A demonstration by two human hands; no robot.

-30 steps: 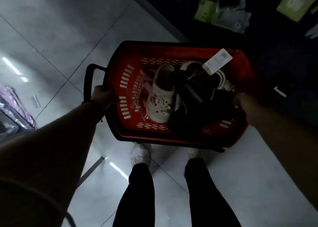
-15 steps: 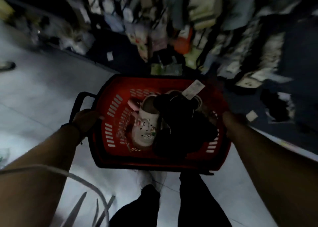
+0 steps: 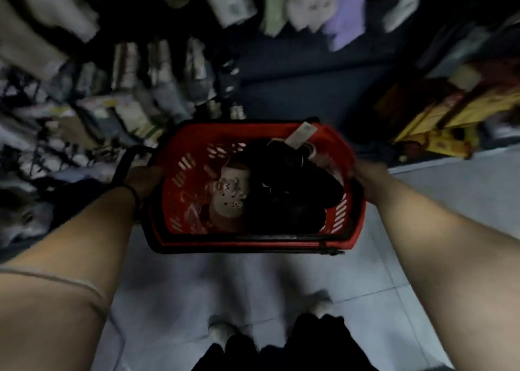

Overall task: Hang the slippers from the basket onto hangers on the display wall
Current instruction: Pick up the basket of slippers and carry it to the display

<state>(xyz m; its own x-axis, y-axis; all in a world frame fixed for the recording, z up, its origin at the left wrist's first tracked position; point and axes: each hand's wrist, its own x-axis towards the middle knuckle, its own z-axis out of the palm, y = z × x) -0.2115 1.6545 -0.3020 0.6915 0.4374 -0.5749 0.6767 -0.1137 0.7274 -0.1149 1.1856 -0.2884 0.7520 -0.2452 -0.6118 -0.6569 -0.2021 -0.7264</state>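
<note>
It is dim in here. The floor is laid with pale grey tiles with thin joints between them. Along its far edge runs the display wall, dark at the foot. Blurred rows of packaged goods crowd its left part. Higher up hang pale pieces and a lilac one. To the right, yellow packets sit low by the floor.

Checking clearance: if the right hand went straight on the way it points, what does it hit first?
The red basket: the right hand grips its right end wall, so the two are in contact. Past that wall, probably the dark slippers inside; blur leaves depth unclear.
</note>
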